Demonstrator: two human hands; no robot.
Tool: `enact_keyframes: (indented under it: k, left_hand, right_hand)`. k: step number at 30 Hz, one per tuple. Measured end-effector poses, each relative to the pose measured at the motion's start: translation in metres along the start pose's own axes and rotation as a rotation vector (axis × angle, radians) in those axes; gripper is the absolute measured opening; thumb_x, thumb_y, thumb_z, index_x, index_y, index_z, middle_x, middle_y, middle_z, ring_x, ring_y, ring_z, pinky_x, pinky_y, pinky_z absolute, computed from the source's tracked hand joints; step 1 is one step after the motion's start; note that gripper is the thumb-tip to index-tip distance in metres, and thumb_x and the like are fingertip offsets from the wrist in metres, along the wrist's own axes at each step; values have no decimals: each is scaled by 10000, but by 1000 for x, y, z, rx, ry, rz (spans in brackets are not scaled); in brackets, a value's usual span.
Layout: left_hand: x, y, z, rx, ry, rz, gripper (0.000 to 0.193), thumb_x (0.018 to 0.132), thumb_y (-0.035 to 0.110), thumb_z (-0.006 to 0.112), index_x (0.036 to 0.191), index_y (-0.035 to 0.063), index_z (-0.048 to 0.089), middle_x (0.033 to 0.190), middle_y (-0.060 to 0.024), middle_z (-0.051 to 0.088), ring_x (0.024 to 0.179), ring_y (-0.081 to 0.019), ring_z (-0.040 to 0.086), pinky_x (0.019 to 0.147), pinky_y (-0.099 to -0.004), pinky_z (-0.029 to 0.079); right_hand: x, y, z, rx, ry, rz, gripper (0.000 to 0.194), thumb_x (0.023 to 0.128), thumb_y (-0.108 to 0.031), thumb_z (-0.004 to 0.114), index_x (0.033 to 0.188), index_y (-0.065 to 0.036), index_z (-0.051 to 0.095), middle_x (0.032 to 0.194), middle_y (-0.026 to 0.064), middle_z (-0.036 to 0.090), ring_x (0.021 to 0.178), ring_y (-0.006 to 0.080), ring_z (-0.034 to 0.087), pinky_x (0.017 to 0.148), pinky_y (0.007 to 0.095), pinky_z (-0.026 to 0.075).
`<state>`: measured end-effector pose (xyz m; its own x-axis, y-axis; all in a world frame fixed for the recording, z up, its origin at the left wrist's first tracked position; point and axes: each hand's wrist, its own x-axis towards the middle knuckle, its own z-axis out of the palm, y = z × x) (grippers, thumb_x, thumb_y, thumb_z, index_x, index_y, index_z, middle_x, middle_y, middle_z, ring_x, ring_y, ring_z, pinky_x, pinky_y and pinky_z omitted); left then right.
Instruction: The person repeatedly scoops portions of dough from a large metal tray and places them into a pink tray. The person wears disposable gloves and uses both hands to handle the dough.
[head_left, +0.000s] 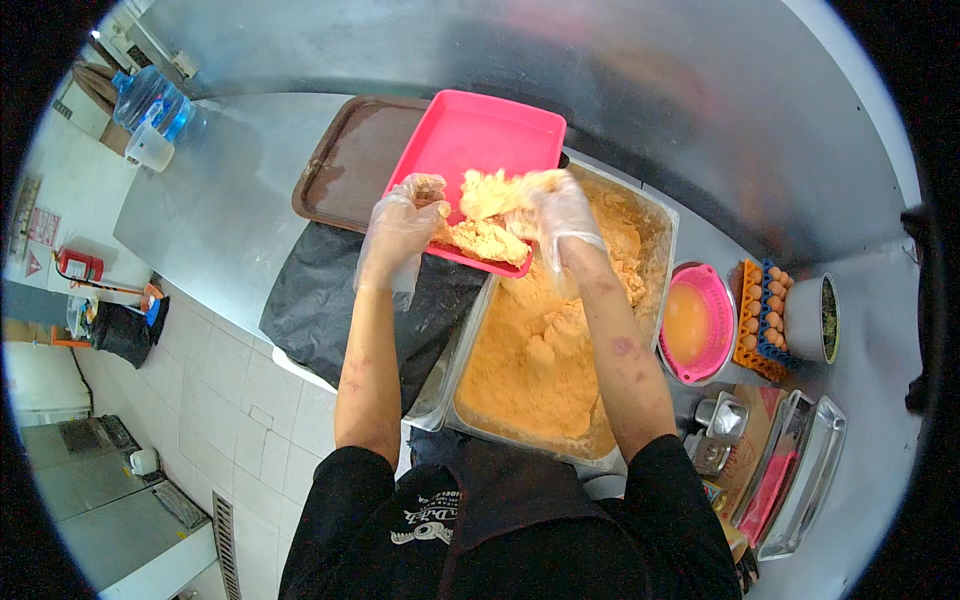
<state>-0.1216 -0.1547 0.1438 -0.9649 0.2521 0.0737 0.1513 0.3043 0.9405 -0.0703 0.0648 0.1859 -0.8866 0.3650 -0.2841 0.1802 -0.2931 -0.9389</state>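
Note:
My right hand, in a clear plastic glove and slightly blurred, grips a breaded piece of food, probably chicken, above the pink tray. Another coated piece lies at the tray's near end. Beside its left end is my left hand, also gloved, with fingers curled and crumbs on them; whether it holds anything is unclear. To the right and below the tray, a deep metal pan contains orange-tan breading flour with coated lumps in it.
A brown tray sits partly under the pink one, behind black plastic. Rightward are a pink basket in a bowl with orange liquid, egg trays and a metal pot. A steel wall bounds the counter.

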Motion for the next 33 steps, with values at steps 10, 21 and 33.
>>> enact_keyframes:
  k: [10, 21, 33]
  left_hand:
    - [-96, 46, 24, 12, -586, -16, 271, 885, 86, 778, 1136, -4, 727, 1162, -143, 742, 1096, -243, 703, 969, -349, 554]
    - [-179, -91, 222, 751, -704, 12, 477, 848, 268, 749, 1157, -91, 693, 1138, -299, 718, 1073, -443, 704, 938, -490, 565]
    - [-161, -38, 154, 598, -809, -221, 617, 780, 214, 782, 1304, -62, 609, 1239, -307, 702, 1164, -441, 688, 989, -483, 557]
  right_hand:
    - [-78, 18, -133, -581, 121, 105, 265, 980, -102, 678, 1216, 15, 650, 1069, 69, 688, 901, 128, 673, 738, 300, 548]
    - [-105, 198, -127, -1128, 480, 176, 929, 829, -463, 803, 1483, 83, 433, 1324, 333, 659, 1203, 465, 666, 1072, 483, 515]
    - [-119, 190, -204, -470, 81, 494, 907, 834, -299, 875, 1513, 78, 407, 1273, 224, 721, 1186, 282, 692, 1039, 378, 534]
